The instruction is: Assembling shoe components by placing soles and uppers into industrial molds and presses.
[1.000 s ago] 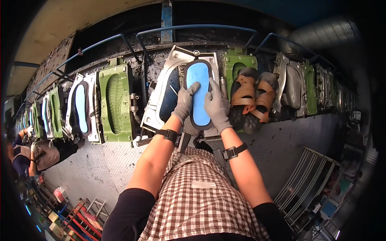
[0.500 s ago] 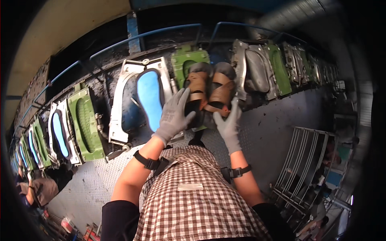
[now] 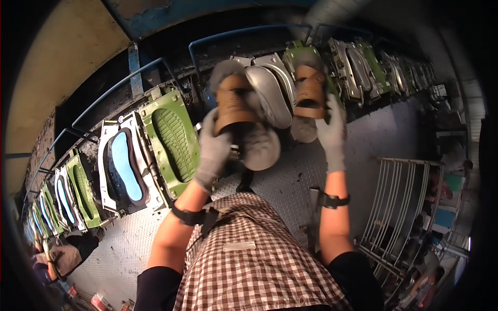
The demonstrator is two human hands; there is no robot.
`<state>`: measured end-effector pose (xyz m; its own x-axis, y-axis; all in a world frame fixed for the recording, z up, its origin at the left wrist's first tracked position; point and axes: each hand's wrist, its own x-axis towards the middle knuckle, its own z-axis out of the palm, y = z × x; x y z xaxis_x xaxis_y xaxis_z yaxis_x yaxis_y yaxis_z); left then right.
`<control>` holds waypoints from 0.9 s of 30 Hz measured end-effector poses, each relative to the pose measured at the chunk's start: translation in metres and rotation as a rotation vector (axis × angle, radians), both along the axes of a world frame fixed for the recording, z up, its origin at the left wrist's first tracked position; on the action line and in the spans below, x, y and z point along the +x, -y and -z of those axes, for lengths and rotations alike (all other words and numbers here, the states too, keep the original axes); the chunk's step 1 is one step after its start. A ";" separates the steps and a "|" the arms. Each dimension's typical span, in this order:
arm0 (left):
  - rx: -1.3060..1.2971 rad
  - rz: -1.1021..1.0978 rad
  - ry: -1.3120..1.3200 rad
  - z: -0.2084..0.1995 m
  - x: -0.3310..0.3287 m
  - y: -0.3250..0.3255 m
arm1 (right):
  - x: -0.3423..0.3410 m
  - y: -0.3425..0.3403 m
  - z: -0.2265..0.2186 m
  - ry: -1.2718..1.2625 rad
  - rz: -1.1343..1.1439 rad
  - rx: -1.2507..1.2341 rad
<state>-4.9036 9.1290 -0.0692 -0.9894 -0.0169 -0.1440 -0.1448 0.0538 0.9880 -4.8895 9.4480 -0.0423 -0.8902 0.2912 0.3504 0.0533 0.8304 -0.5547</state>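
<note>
My left hand (image 3: 215, 153), in a grey glove, grips the side of a brown strapped sandal (image 3: 233, 101), held up tilted and blurred by motion. My right hand (image 3: 333, 129), gloved alike, is closed on the outer edge of a second brown sandal (image 3: 309, 88). The sandals are apart, the left one nearer me. Between them a metal foot-shaped mould (image 3: 268, 96) lies on the row of moulds. Behind the right sandal is a green mould plate (image 3: 298, 51), partly hidden. The fingertips of both hands are partly hidden by the sandals.
Left of my hands stand a green mould with a tread pattern (image 3: 174, 136) and a metal mould with a blue insole piece (image 3: 124, 167). A blue rail (image 3: 244, 32) runs behind the row. A metal rack (image 3: 397, 202) stands at right; another person's arm (image 3: 50, 262) shows at lower left.
The two sandals, side by side before, are now spread apart, one in each hand. The moulds appear further left in view, and a metal foot-shaped mould now shows between the sandals.
</note>
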 end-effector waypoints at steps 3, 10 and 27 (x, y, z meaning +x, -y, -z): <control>0.221 -0.006 -0.005 0.020 -0.013 -0.096 | 0.020 -0.043 0.023 0.035 -0.096 -0.945; -0.011 -0.202 -0.132 0.094 -0.035 -0.165 | 0.037 -0.070 0.068 0.609 0.122 -1.103; 0.576 -0.049 0.273 0.140 -0.057 -0.156 | -0.095 -0.014 0.063 0.203 -0.740 0.141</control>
